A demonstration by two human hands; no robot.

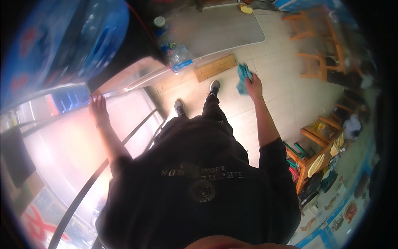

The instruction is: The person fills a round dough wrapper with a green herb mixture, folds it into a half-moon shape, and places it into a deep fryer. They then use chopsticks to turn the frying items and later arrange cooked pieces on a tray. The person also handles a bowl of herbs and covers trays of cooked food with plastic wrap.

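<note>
My right hand [254, 86] is closed around a crumpled teal cloth [243, 77], held out over the tiled floor to the right of my feet. On the left, my left hand [99, 109] is raised with its fingertips at the lower corner of a dark-edged panel [124, 60], which has a large blue glossy surface [68, 40] beside it. Whether those fingers grip the edge or only touch it cannot be told. Behind that hand is a brightly lit pale surface [77, 133], washed out by glare.
A grey-topped table [224, 29] stands ahead, with a plastic bottle [168, 46] and clear plastic wrapping [183, 54] at its left end. Below it lies a wooden board [216, 68]. Wooden stools [312, 65] and a wooden table [325, 158] with woven fans [316, 165] are to the right.
</note>
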